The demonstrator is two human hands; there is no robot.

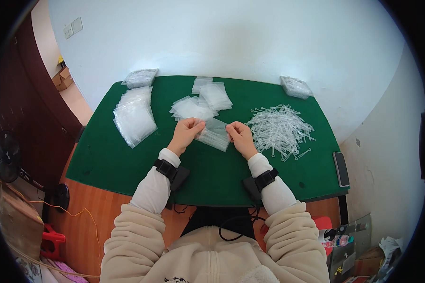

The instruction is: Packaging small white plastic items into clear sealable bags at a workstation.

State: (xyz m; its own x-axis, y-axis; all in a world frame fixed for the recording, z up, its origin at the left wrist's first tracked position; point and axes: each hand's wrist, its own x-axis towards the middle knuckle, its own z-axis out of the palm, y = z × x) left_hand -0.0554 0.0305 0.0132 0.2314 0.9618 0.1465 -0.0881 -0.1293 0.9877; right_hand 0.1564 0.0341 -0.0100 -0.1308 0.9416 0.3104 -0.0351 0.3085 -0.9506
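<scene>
A clear plastic zip bag [214,136] is stretched between my two hands over the middle of the green table. My left hand [186,133] pinches its upper left corner between thumb and fingers. The opposite side is pinched by my right hand [241,137]. Thin clear strips seem to show in the bag's lower part, though I cannot tell for sure. Just beyond my hands lie loose clear bags [193,109] in overlapping piles. To the right of my right hand spreads a heap of small clear plastic sticks [281,128] with looped ends.
An overlapping row of clear bags [134,115] covers the table's left side. Bundles of clear packages stand at the back left [140,78] and back right [296,87] corners. A phone [341,169] lies at the right edge. A black fan [7,153] stands left of the table.
</scene>
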